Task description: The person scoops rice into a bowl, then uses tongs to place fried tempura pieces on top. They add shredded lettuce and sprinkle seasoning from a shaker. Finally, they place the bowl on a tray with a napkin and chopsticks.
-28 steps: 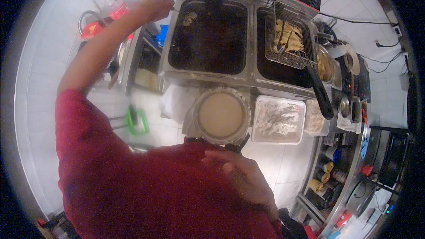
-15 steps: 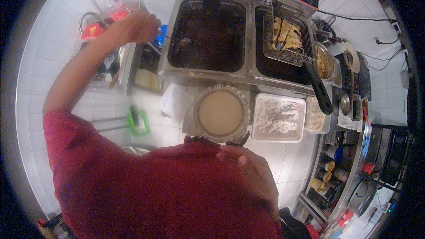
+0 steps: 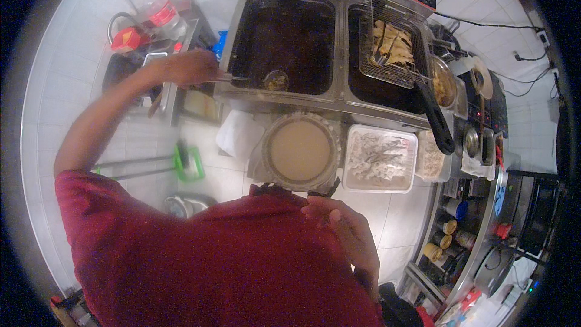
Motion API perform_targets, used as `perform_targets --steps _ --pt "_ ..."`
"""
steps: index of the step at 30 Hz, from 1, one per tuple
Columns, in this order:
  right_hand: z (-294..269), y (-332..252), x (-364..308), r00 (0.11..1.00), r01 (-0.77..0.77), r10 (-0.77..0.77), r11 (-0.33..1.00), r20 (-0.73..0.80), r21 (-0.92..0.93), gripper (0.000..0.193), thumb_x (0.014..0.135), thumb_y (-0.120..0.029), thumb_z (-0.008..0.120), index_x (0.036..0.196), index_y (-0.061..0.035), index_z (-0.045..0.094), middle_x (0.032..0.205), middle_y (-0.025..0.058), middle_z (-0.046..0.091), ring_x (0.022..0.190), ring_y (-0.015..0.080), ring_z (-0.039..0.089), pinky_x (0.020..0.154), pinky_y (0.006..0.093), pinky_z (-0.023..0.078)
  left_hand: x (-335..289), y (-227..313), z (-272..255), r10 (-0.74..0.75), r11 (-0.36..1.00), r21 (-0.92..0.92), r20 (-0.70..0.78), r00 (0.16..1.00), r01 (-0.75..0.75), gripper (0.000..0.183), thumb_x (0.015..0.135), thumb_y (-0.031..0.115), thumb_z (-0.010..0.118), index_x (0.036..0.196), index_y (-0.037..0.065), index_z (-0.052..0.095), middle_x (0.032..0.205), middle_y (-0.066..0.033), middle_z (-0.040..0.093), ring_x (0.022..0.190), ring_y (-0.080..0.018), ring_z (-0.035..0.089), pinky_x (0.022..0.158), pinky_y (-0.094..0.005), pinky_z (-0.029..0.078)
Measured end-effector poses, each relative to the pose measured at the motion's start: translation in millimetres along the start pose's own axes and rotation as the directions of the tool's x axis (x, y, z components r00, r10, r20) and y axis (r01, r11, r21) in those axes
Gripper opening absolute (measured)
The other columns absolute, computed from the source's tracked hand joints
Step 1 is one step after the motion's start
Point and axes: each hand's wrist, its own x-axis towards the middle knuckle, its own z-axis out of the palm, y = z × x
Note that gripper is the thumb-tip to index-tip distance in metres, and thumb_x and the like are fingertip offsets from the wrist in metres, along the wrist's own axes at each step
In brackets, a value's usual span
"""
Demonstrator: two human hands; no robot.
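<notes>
My left hand (image 3: 192, 68) is closed round the handle of a small skimmer (image 3: 277, 80). The skimmer's round head sits at the near edge of the left fryer vat (image 3: 281, 42), over dark oil, with pale bits in it. Close in front of my red shirt, my right hand (image 3: 350, 230) is held with thumb and fingers apart and nothing seen in it. Near it stands a round tub of beige batter (image 3: 301, 151). Above the right vat rests a wire fry basket (image 3: 393, 75) holding golden fried pieces (image 3: 394, 42) and metal tongs (image 3: 387, 48).
Right of the batter is a white tray of floured pieces (image 3: 381, 160), with another container (image 3: 433, 158) beside it. The basket's black handle (image 3: 437, 118) juts toward me. A plastic bottle (image 3: 164, 15) and a white cloth (image 3: 239, 136) are on the left. Shelves with jars (image 3: 448, 227) stand at right.
My left hand has come nearer and lower, drawing the skimmer's head to the vat's near edge. The right hand has barely moved.
</notes>
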Motion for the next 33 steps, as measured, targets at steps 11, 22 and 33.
perform_targets --steps 11,22,33 --pt "-1.1 -14.3 -21.2 0.969 -0.011 0.026 0.998 -0.247 0.061 0.061 0.099 -0.050 0.047 0.126 0.0040 0.057 0.112 0.0162 0.067 0.105 0.0218 0.062 0.095 0.0347 0.045 85.4 2.3 -36.8 -0.331 0.795 -0.543 -0.017 0.944 0.269 0.040 0.095 0.041 0.056 0.079 0.004 0.061 0.054 -0.0005 0.049 0.042 -0.0117 0.048 0.037 -0.0292 0.037" --pt "-23.9 3.0 -26.2 0.945 0.033 -0.027 0.999 -0.325 0.013 0.062 0.099 -0.051 0.046 0.123 0.0053 0.059 0.107 0.0175 0.068 0.098 0.0232 0.063 0.091 0.0365 0.047 167.7 -88.9 -15.1 -0.620 0.777 0.051 -0.107 0.777 0.628 0.034 0.092 0.029 0.057 0.084 -0.002 0.069 0.072 -0.0182 0.067 0.066 -0.0298 0.069 0.059 -0.0427 0.056" --pt "-35.9 17.3 -35.7 0.948 0.020 0.026 0.990 -0.319 0.141 0.049 0.102 -0.040 0.048 0.128 0.0011 0.056 0.111 0.0130 0.066 0.108 0.0211 0.060 0.098 0.0330 0.044 159.4 7.8 -38.4 -0.421 0.818 0.362 -0.154 0.894 0.448 0.024 0.088 0.021 0.055 0.084 0.000 0.067 0.079 -0.0224 0.067 0.076 -0.0400 0.068 0.067 -0.0519 0.057"
